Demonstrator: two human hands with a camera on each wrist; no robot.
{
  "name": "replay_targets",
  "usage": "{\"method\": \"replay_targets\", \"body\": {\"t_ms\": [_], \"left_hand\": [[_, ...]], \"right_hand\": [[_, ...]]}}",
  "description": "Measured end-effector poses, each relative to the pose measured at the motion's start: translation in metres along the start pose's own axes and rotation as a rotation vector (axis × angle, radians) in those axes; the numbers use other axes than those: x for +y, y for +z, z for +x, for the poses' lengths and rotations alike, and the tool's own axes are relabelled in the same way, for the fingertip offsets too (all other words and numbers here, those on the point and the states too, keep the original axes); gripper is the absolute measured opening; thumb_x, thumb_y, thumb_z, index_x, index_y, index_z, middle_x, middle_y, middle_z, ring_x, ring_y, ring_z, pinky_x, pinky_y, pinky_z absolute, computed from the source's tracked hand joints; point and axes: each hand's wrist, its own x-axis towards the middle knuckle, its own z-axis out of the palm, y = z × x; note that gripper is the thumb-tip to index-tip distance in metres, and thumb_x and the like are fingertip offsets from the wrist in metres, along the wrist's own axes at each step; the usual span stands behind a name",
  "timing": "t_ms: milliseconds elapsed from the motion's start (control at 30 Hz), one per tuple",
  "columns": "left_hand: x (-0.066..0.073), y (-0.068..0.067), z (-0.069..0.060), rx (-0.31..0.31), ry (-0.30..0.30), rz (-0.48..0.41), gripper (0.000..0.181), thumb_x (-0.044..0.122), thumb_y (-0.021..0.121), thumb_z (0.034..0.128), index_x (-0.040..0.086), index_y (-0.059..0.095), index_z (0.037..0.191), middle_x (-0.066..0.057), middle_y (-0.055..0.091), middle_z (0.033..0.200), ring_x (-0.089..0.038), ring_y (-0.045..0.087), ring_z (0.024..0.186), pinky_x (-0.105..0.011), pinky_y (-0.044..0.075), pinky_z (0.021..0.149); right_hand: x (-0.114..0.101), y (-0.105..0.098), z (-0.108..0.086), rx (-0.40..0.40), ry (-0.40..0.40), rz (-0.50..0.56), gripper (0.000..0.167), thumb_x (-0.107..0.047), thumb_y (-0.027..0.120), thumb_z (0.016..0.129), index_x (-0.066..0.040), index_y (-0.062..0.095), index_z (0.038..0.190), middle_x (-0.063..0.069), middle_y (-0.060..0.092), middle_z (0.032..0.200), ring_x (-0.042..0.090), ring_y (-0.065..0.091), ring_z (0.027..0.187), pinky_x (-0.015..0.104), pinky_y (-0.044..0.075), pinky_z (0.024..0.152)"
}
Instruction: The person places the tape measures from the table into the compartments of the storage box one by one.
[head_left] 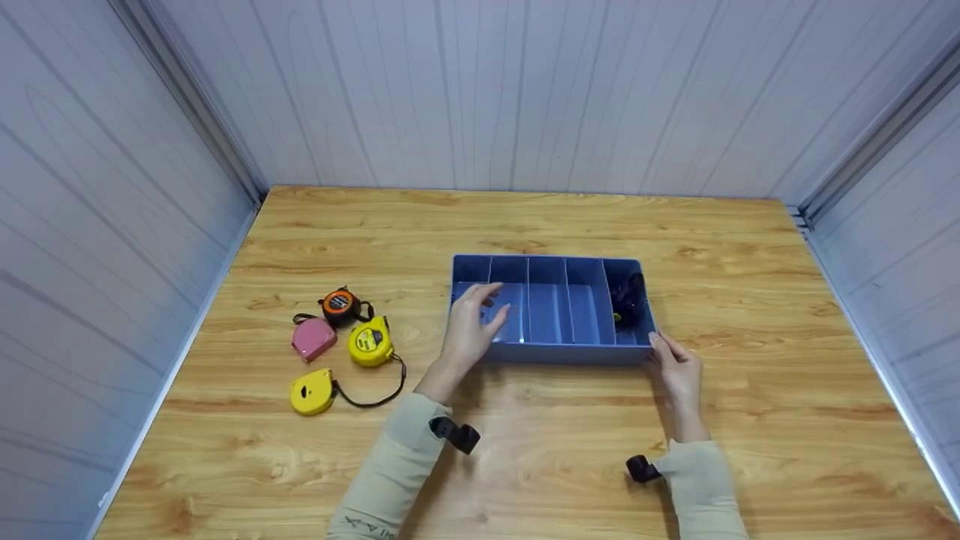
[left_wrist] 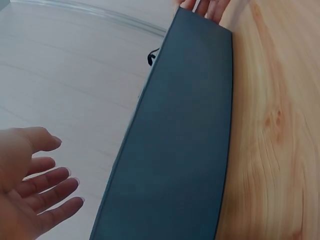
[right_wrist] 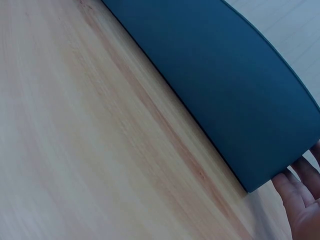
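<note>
A blue divided box (head_left: 547,355) sits on the wooden table, its long side facing me. Over its left compartments hovers my left hand (head_left: 470,326), fingers loosely bent and nothing between them; the left wrist view shows this hand (left_wrist: 35,185) apart from the box wall (left_wrist: 170,135). My right hand (head_left: 679,371) grips the box's front right corner, thumb at the rim and fingers along the end wall. In the right wrist view, those fingers (right_wrist: 295,190) touch the short end. The rightmost compartment contains a dark object (head_left: 628,300) with a bit of yellow, its kind unclear.
Left of the box lie several tape measures: a black and orange one (head_left: 340,305), a pink one (head_left: 313,338), a yellow one (head_left: 369,343) and another yellow one (head_left: 311,391) with a black cord. Pale panel walls (head_left: 480,90) stand behind and beside the table (head_left: 540,442).
</note>
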Motion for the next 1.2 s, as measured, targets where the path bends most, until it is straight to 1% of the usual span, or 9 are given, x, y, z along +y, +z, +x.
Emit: {"method": "replay_targets", "body": {"t_ms": [167,333,500,667,800,900,1000,1067,1200], "left_hand": [[-0.009,-0.009,-0.004,0.046,-0.004,-0.032,0.032,0.005,0.063,0.0803,-0.003,0.058,0.110,-0.014,0.058,0.098,-0.024,0.056,0.085,-0.032,0.049,0.069],[-0.017,-0.016,-0.008,0.076,-0.015,-0.024,0.032,0.006,0.063,0.0800,-0.002,0.058,0.111,-0.012,0.058,0.101,-0.020,0.056,0.085,-0.028,0.048,0.068],[-0.025,-0.024,-0.014,0.104,-0.042,-0.036,0.035,0.006,0.063,0.0799,-0.002,0.056,0.113,-0.012,0.057,0.102,-0.023,0.055,0.086,-0.035,0.049,0.067],[-0.035,-0.033,-0.021,0.105,-0.086,-0.041,0.039,0.007,0.063,0.0809,-0.004,0.053,0.117,-0.017,0.055,0.104,-0.027,0.054,0.089,-0.037,0.050,0.068],[-0.041,-0.040,-0.027,0.101,-0.138,-0.020,0.040,0.010,0.063,0.0815,-0.004,0.052,0.118,-0.018,0.054,0.107,-0.028,0.053,0.092,-0.036,0.049,0.073],[-0.047,-0.045,-0.032,0.111,-0.166,-0.003,0.042,0.011,0.063,0.0815,-0.003,0.051,0.119,-0.017,0.053,0.110,-0.029,0.052,0.095,-0.037,0.047,0.075],[-0.052,-0.048,-0.037,0.126,-0.178,0.023,0.044,0.011,0.064,0.0806,-0.002,0.051,0.120,-0.017,0.051,0.113,-0.029,0.050,0.098,-0.039,0.046,0.078],[-0.055,-0.051,-0.041,0.131,-0.187,0.045,0.045,0.011,0.065,0.0800,-0.003,0.050,0.121,-0.017,0.049,0.115,-0.028,0.049,0.100,-0.039,0.045,0.081],[-0.062,-0.056,-0.048,0.132,-0.205,0.094,0.048,0.012,0.066,0.0791,-0.003,0.049,0.121,-0.018,0.047,0.118,-0.030,0.046,0.107,-0.041,0.038,0.091]], "right_hand": [[0.007,-0.002,0.008,0.060,0.019,-0.018,0.033,-0.015,0.068,0.078,-0.004,0.063,0.109,-0.001,0.062,0.096,0.010,0.062,0.084,0.027,0.051,0.069],[-0.002,0.002,-0.001,0.030,0.011,-0.053,0.029,-0.019,0.069,0.077,-0.012,0.066,0.105,-0.003,0.063,0.097,0.009,0.060,0.087,0.026,0.050,0.070],[-0.009,0.004,-0.007,-0.003,0.009,-0.056,0.029,-0.022,0.070,0.076,-0.014,0.067,0.104,0.002,0.061,0.105,0.008,0.059,0.089,0.024,0.050,0.071],[-0.013,0.007,-0.011,0.021,0.000,-0.099,0.014,-0.024,0.070,0.076,-0.026,0.069,0.090,-0.008,0.062,0.097,0.004,0.059,0.087,0.024,0.050,0.071],[-0.019,0.011,-0.015,0.022,-0.013,-0.121,0.011,-0.021,0.067,0.079,-0.028,0.068,0.087,-0.012,0.062,0.094,0.007,0.059,0.090,0.027,0.050,0.072],[-0.022,0.013,-0.017,0.036,0.009,-0.124,0.019,-0.020,0.067,0.079,-0.021,0.066,0.098,-0.009,0.062,0.100,0.012,0.058,0.095,0.030,0.049,0.075],[-0.023,0.013,-0.017,0.027,0.016,-0.132,0.037,-0.019,0.065,0.081,-0.005,0.056,0.115,0.007,0.055,0.117,0.019,0.054,0.102,0.032,0.048,0.078],[-0.022,0.013,-0.016,0.024,0.018,-0.125,0.045,-0.018,0.065,0.081,0.003,0.051,0.119,0.018,0.047,0.123,0.021,0.053,0.102,0.031,0.049,0.077],[-0.020,0.011,-0.015,0.018,0.024,-0.122,0.046,-0.021,0.067,0.079,0.000,0.053,0.118,0.017,0.047,0.124,0.013,0.056,0.097,0.027,0.049,0.074]]}}
